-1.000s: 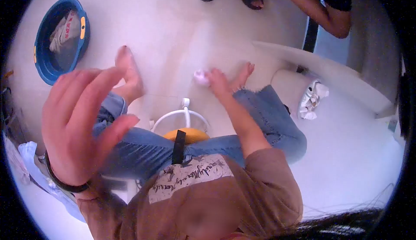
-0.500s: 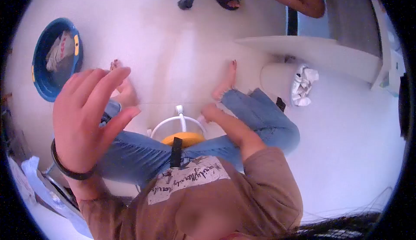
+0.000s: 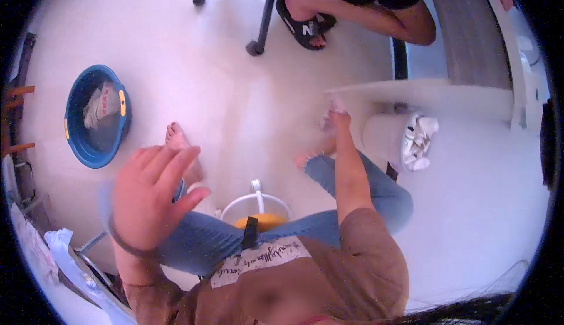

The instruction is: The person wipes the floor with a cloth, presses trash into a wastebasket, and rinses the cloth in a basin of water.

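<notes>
My left hand is raised close to the camera on the left, back toward me. Its fingers are loosely bent, the thumb stands apart, and nothing shows in it. A dark band circles that wrist. My right hand reaches forward past my right knee, fingers closed on a pale crumpled piece that looks like tissue, blurred by motion. To the right of that hand stands a waste bin filled with crumpled white paper. My hand is apart from the bin.
A blue tub holding a printed cloth or bag stands on the floor at left. I sit on a yellow-topped stool. Another person's leg and sandal, a wheeled chair base and a desk panel lie ahead.
My right hand has moved from beside my lap forward and right, carrying the pale piece. My left hand stays raised, somewhat lower in view. The camera has tilted up, showing more of the chair.
</notes>
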The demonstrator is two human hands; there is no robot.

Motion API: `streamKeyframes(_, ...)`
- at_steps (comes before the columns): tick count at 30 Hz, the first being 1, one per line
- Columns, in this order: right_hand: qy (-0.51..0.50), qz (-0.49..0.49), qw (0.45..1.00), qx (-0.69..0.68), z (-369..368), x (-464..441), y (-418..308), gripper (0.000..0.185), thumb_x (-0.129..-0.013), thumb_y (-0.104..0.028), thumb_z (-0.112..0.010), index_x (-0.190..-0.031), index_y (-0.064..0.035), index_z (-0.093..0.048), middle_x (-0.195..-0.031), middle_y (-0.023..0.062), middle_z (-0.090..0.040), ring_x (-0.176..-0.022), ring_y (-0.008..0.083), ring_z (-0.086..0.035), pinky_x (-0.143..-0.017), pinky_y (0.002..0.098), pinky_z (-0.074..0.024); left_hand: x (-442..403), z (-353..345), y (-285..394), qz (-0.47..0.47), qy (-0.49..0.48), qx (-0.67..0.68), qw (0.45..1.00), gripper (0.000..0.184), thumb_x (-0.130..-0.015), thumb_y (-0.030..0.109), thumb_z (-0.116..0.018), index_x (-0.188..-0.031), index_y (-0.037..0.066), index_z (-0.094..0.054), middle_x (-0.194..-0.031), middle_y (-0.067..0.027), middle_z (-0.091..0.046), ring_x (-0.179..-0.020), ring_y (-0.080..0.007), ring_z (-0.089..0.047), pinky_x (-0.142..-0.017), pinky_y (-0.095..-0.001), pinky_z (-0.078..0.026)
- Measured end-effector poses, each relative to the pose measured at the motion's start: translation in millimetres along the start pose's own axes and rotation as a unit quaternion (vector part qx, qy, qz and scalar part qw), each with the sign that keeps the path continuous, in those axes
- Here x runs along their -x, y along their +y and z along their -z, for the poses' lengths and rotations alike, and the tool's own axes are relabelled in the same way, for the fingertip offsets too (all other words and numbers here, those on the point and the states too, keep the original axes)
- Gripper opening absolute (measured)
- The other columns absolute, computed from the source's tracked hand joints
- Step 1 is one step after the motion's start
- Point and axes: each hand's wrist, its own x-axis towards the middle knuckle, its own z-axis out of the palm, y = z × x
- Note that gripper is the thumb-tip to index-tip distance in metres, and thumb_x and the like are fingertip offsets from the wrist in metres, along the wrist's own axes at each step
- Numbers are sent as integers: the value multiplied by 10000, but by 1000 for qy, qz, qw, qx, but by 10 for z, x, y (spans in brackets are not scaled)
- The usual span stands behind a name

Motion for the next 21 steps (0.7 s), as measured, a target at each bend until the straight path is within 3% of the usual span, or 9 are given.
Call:
streamKeyframes(3,41,-88,975,201,51,241,-54,304,-789,-215,-618,-991,9,-657,-931,161,-687,-849,321,-667,-748,387,-529,-67,11,-27,48,-23,-5,999,515,-675,320,-731,-1101,60,-604,-958,-108,-621,-883,-292,-585,-779,-408,-454)
streamKeyframes(7,150,93,942,285,-352,567,-66,271,-793,-186,-596,-1012,-40,-660,-982,141,-672,-929,323,-631,-816,412,-505,-233,-40,-141,64,-53,-1,997,507,-685,334,-729,-1097,65,-604,-934,-101,-619,-886,-292,-581,-782,-411,-451)
streamKeyframes(9,203,164,930,258,-661,609,-265,263,-794,-171,-586,-1023,-65,-662,-1007,132,-665,-968,324,-613,-850,424,-494,-364,-32,-180,65,-64,-5,996,506,-696,338,-724,-1105,67,-602,-938,-105,-617,-895,-297,-578,-784,-413,-450)
streamKeyframes(11,269,127,949,107,-1115,544,-525,279,-718,-191,-656,-974,-83,-676,-996,138,-657,-984,349,-594,-865,461,-462,-466,-20,-249,65,-75,-5,995,509,-705,344,-718,-1115,67,-597,-944,-109,-616,-902,-304,-575,-787,-415,-449)
streamKeyframes(14,246,262,933,2,-1459,943,-1413,313,-645,-127,-713,-953,-104,-658,-939,134,-650,-946,342,-584,-863,448,-458,-621,-48,-370,53,-91,1,994,519,-719,353,-708,-1133,64,-586,-953,-118,-615,-907,-314,-572,-791,-419,-448)
streamKeyframes(15,157,266,951,-7,-1639,962,-1526,300,-658,-139,-721,-946,-112,-645,-975,125,-640,-975,334,-572,-869,437,-454,-698,-57,-402,41,-95,4,995,521,-725,354,-704,-1139,63,-581,-953,-120,-615,-909,-317,-572,-791,-420,-448)
streamKeyframes(16,103,224,966,75,-1663,1203,-1842,283,-663,-148,-718,-935,-132,-644,-1011,108,-628,-1005,314,-562,-876,438,-450,-757,-62,-444,31,-101,6,994,523,-730,356,-700,-1144,61,-576,-954,-123,-615,-910,-320,-571,-792,-422,-448)
streamKeyframes(19,-20,388,919,57,-2048,1462,-1947,264,-679,-161,-699,-937,-141,-649,-1038,67,-613,-1051,277,-537,-914,426,-434,-909,-133,-612,-13,-101,25,995,513,-747,344,-691,-1152,54,-567,-949,-128,-613,-896,-327,-570,-792,-429,-446)
streamKeyframes(21,-71,397,909,102,-2138,1621,-1960,276,-666,-155,-697,-938,-134,-651,-1039,47,-612,-1053,262,-534,-934,414,-421,-1027,-177,-683,-25,-125,29,991,492,-759,327,-685,-1147,50,-565,-947,-128,-614,-890,-331,-573,-790,-431,-447)
